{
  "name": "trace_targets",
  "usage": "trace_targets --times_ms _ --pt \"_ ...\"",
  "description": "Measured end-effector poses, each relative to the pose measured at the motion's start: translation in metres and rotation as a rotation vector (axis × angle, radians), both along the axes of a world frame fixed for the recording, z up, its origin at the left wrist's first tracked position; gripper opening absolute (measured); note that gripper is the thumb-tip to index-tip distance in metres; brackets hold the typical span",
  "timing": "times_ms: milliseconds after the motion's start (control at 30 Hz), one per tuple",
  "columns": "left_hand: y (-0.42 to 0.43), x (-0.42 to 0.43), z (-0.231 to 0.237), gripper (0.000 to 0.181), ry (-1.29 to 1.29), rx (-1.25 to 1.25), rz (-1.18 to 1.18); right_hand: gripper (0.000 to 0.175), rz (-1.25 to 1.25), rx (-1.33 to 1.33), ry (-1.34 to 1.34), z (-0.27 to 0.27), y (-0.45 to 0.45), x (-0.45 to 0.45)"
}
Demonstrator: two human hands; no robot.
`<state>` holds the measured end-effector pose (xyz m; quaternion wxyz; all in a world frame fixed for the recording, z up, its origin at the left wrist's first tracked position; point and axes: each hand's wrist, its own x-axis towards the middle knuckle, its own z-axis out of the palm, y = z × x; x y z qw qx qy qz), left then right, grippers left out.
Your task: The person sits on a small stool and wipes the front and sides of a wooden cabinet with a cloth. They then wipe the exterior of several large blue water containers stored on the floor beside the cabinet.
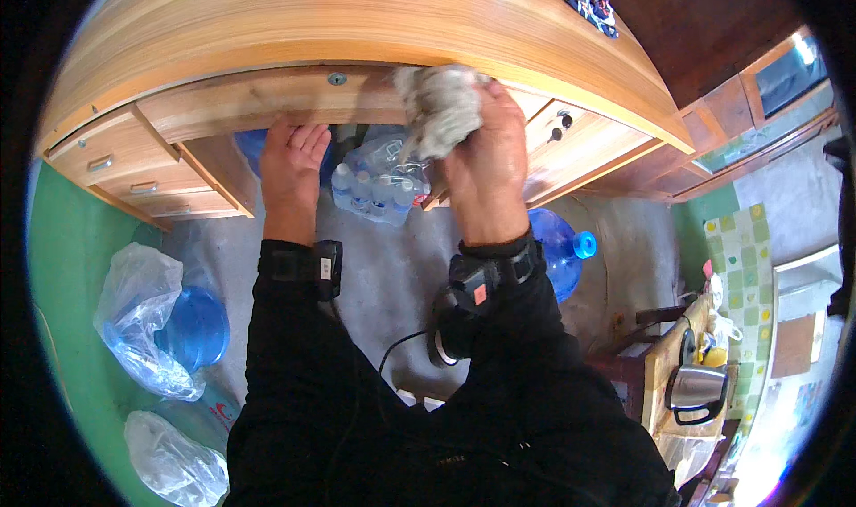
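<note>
My right hand (491,162) is closed around a crumpled greyish-white cloth (441,109). The cloth lies against the front of a wide wooden drawer (267,99), just below the desk top's edge. A round metal lock (336,79) sits in that drawer front, left of the cloth. Palm up, my left hand (294,166) is at the drawer's lower edge, its fingertips against or just under the wood. Whether it grips the edge cannot be told. Both wrists wear black strapped devices over dark sleeves.
Under the desk (334,12) stands a shrink-wrapped pack of water bottles (378,186). Keys hang from the right cabinet door (582,146). Large blue water jugs (558,253) stand on the floor, with plastic bags (144,293) at left. A steel kettle (699,386) rests on a side table.
</note>
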<state>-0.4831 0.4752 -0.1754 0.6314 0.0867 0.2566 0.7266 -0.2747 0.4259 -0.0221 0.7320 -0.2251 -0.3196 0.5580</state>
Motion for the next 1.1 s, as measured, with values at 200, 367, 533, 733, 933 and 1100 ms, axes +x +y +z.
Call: trace_targets --times_ms 200,367,533,733,933,1100 --pt "0.001 0.000 0.003 0.044 -0.026 -0.039 -0.003 0.017 -0.309 0.018 -0.961 -0.033 -0.010 0.029" --pt "-0.006 0.005 0.008 0.052 0.008 0.012 0.028 0.028 -0.952 0.056 -1.237 -0.065 0.014 0.118" --pt "-0.004 0.005 0.009 0.055 -0.025 -0.031 0.035 0.020 -1.049 0.105 -1.522 -0.116 0.038 0.096" --pt "-0.001 0.004 0.005 0.055 -0.004 -0.004 0.014 0.029 -0.657 0.450 -1.415 -0.153 0.040 -0.034" --pt "-0.006 0.002 0.011 0.058 0.003 -0.006 -0.003 0.014 -0.834 0.263 -1.483 -0.119 0.035 0.052" --pt "-0.004 0.012 0.013 0.058 -0.004 -0.040 0.033 0.010 -0.982 0.111 -1.345 -0.107 0.036 0.092"
